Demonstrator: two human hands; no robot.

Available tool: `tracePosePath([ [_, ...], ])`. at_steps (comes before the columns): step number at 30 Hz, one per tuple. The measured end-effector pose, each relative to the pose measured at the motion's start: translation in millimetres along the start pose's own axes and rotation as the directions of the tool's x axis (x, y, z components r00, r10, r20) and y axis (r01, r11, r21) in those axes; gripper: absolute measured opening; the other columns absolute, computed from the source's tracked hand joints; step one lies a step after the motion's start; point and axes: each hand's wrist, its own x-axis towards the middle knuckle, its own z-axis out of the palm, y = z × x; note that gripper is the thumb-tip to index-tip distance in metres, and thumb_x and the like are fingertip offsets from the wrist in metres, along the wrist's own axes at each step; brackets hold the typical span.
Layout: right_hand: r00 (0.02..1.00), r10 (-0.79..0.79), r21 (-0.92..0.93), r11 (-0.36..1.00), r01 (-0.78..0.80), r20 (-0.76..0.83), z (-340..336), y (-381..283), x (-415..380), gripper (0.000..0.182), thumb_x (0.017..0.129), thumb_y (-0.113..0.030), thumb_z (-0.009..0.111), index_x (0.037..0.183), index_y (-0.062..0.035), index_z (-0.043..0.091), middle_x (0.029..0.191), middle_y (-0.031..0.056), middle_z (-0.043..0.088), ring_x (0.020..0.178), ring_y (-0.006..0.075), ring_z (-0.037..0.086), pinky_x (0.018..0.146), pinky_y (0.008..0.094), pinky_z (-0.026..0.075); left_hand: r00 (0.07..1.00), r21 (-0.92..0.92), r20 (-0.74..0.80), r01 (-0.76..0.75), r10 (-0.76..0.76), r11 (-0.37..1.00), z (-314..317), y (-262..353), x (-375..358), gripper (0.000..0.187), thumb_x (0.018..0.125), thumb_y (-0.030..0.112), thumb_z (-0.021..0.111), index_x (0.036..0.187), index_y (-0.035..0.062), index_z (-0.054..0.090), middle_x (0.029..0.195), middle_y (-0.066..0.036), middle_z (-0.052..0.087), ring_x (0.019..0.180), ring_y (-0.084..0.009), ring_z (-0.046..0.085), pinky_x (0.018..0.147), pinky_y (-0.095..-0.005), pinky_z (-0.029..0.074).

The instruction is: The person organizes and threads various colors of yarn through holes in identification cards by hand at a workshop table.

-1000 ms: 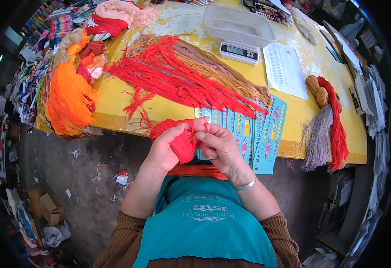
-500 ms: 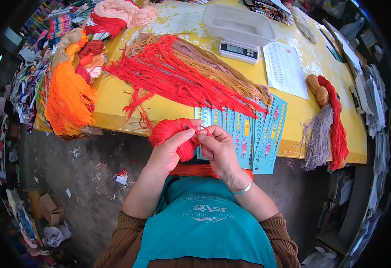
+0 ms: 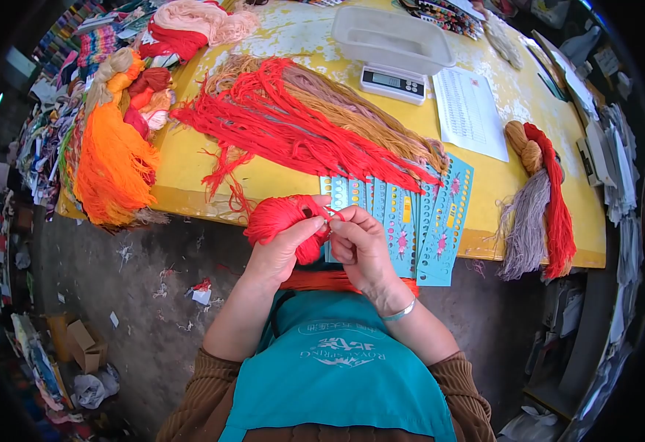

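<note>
My left hand (image 3: pixel 287 244) is closed round a red thread skein (image 3: pixel 272 219), whose looped bundle bulges out on its left side. Close against it, my right hand (image 3: pixel 361 239) pinches a thin red strand at the skein's right end. The fingertips of both hands nearly meet there, and the strand's exact course between them is partly hidden. More red thread (image 3: pixel 322 281) lies across my lap under my wrists. Just beyond my hands, blue punched thread cards (image 3: pixel 440 254) overlap at the table's edge.
On the yellow table (image 3: pixel 190 200) lie long red and tan thread bundles (image 3: pixel 293 118). A digital scale (image 3: pixel 392 82) carries a plastic tub (image 3: pixel 392 40), beside a printed sheet (image 3: pixel 470 114). Orange skeins (image 3: pixel 116 162) hang over the left edge, grey and red ones (image 3: pixel 528 221) at the right.
Both hands stay in nearly the same place. The fingertips have shifted slightly at the strand, and the red skein has turned a little in my left hand.
</note>
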Motion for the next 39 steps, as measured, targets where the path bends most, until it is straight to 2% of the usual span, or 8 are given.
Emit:
tracePosePath([
  [4, 1.000, 0.000, 0.018, 1.000, 0.000, 0.014, 0, 0, 0, 0.006, 0.089, -0.003, 0.060, 0.085, -0.0055, 0.057, 0.059, -0.0028, 0.047, 0.047, 0.0050, 0.035, 0.044, 0.0215, 0.024, 1.000, 0.001, -0.016, -0.014, 0.014, 1.000, 6, 1, -1, 0.035, 0.086, 0.002, 0.064, 0.121, -0.0030, 0.058, 0.113, -0.009, 0.063, 0.102, -0.0149, 0.059, 0.092, -0.0305, 0.048],
  [6, 1.000, -0.003, 0.016, 1.000, 0.003, 0.009, 2, -1, -1, 0.006, 0.089, -0.002, 0.060, 0.085, -0.0056, 0.057, 0.060, -0.0029, 0.047, 0.047, 0.0048, 0.035, 0.044, 0.0215, 0.024, 0.997, 0.079, 0.016, -0.077, 0.076, 0.994, 7, 0, -1, 0.036, 0.087, 0.003, 0.064, 0.122, -0.0030, 0.058, 0.111, -0.008, 0.063, 0.101, -0.0134, 0.058, 0.092, -0.0292, 0.047],
  [9, 0.999, -0.034, -0.059, 0.998, 0.033, -0.013, 3, 1, -1, 0.007, 0.089, -0.001, 0.061, 0.085, -0.0058, 0.057, 0.060, -0.0033, 0.047, 0.048, 0.0045, 0.035, 0.044, 0.0213, 0.024, 0.997, 0.094, 0.035, -0.068, 0.065, 0.993, 5, 1, -1, 0.038, 0.087, 0.002, 0.063, 0.123, -0.0031, 0.057, 0.111, -0.008, 0.062, 0.101, -0.0124, 0.058, 0.092, -0.0286, 0.046],
  [15, 0.999, -0.032, -0.005, 0.999, 0.032, -0.001, 0, 1, 0, 0.007, 0.089, -0.002, 0.061, 0.086, -0.0063, 0.057, 0.060, -0.0037, 0.048, 0.048, 0.0041, 0.036, 0.044, 0.0209, 0.025, 0.999, 0.043, 0.026, -0.042, 0.041, 0.998, 8, 2, -1, 0.038, 0.087, 0.002, 0.062, 0.124, -0.0035, 0.056, 0.108, -0.008, 0.062, 0.100, -0.0124, 0.057, 0.091, -0.0285, 0.046],
  [25, 0.998, -0.042, -0.059, 0.997, 0.040, -0.037, -1, 2, 2, 0.005, 0.090, -0.004, 0.060, 0.087, -0.0065, 0.057, 0.066, -0.0017, 0.053, 0.050, 0.0043, 0.038, 0.045, 0.0202, 0.026, 0.999, 0.015, 0.047, -0.024, 0.024, 1.000, 0, 2, -2, 0.040, 0.085, 0.003, 0.061, 0.124, -0.0044, 0.056, 0.103, -0.006, 0.062, 0.100, -0.0134, 0.056, 0.093, -0.0299, 0.044],
  [28, 0.998, -0.050, -0.065, 0.997, 0.048, -0.030, 0, 1, 2, 0.005, 0.091, -0.006, 0.059, 0.087, -0.0067, 0.056, 0.070, 0.0014, 0.057, 0.049, 0.0050, 0.040, 0.044, 0.0201, 0.026, 0.996, -0.032, 0.077, -0.044, 0.046, 0.999, -3, 0, 0, 0.039, 0.085, 0.004, 0.057, 0.123, -0.0055, 0.056, 0.099, -0.006, 0.061, 0.096, -0.0146, 0.057, 0.091, -0.0296, 0.045],
  [33, 1.000, -0.015, -0.040, 0.999, 0.016, 0.019, 2, -5, 0, 0.004, 0.093, -0.009, 0.056, 0.090, -0.0069, 0.054, 0.074, 0.0061, 0.062, 0.047, 0.0059, 0.041, 0.042, 0.0189, 0.027, 0.993, -0.036, 0.117, 0.028, -0.024, 0.999, -4, 8, -2, 0.039, 0.084, 0.008, 0.054, 0.120, -0.0068, 0.056, 0.090, -0.006, 0.059, 0.073, -0.0133, 0.056, 0.076, -0.0294, 0.046],
  [39, 0.999, 0.010, -0.024, 1.000, -0.009, 0.049, 3, -5, -1, 0.006, 0.094, -0.008, 0.055, 0.090, -0.0053, 0.055, 0.073, 0.0056, 0.062, 0.046, 0.0065, 0.044, 0.041, 0.0184, 0.030, 0.999, -0.029, 0.046, -0.018, 0.019, 0.999, 3, 7, -3, 0.033, 0.089, 0.007, 0.060, 0.121, -0.0026, 0.059, 0.086, -0.001, 0.060, 0.068, -0.0065, 0.050, 0.068, -0.0242, 0.045],
])
